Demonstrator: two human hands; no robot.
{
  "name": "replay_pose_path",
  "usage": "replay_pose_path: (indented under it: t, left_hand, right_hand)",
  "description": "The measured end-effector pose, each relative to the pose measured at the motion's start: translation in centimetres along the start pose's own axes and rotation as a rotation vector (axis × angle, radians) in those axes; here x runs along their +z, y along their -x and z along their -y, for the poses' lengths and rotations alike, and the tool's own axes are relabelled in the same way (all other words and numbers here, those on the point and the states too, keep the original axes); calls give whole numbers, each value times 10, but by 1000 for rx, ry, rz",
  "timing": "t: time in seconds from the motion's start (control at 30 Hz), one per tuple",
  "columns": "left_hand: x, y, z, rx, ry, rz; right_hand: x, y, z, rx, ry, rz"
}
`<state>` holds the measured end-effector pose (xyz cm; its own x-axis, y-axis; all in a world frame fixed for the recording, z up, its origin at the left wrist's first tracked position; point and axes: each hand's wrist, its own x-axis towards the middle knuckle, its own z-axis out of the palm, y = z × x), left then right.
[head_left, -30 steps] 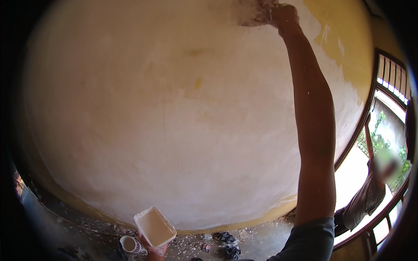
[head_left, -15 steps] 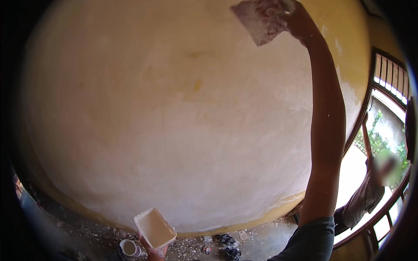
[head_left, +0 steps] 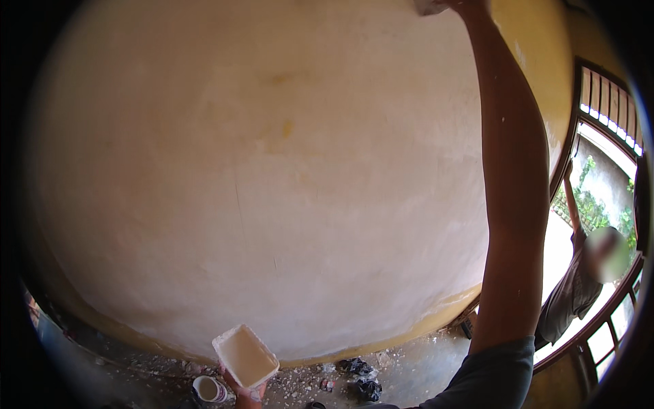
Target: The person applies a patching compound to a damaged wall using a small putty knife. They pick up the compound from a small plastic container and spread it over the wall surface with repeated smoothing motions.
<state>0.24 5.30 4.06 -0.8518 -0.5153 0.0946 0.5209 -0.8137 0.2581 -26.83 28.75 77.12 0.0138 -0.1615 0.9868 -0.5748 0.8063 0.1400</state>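
Note:
Low in the picture, my left hand [head_left: 250, 395] grips a rectangular, pale plastic tray [head_left: 230, 334] from below. Cream-coloured, smooth-looking paste or a coated bottom shows inside it; which one I cannot tell. My right arm stretches up high, and my right hand [head_left: 470, 5] is partly cut off by the upper edge. It holds a flat, square putty spreader [head_left: 430, 7], of which just a corner shows against the wall. The wall [head_left: 327, 204] is yellow under a whitish, uneven coat, with bare yellow patches near its middle and along its right side.
A white bucket [head_left: 208, 389] stands on the floor beside the tray. Black plastic bags [head_left: 368, 390] and pale crumbs litter the floor [head_left: 415, 371]. At the right, another person [head_left: 575, 290] reaches up by a dark-framed window opening [head_left: 579, 146] with bars.
My right hand has moved up with the spreader, largely out of the picture. The view has shifted slightly; my left hand still holds the tray in nearly the same place.

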Motion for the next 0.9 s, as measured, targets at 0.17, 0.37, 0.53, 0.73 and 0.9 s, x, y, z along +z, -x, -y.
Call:
replay_pose_path:
  t: [0.17, 0.37, 0.53, 0.73, 0.9]
  left_hand:
    - [3, -5, 1, -8, 10, -65]
    - [1, -6, -1, -18, 1, 42]
    - [-15, -4, -1, -5, -27, -5]
    - [-24, 1, -13, -83, 63, -97]
    - [-15, -6, -10, -21, -90, 41]
  right_hand:
    - [-16, -30, -40, 85, -893, 77]
    - [44, 20, -29, -705, 106, 165]
    - [6, 82, 5, -154, -408, -114]
    - [9, 347, 109, -564, -395, 480]
    - [35, 424, 108, -626, -299, 480]
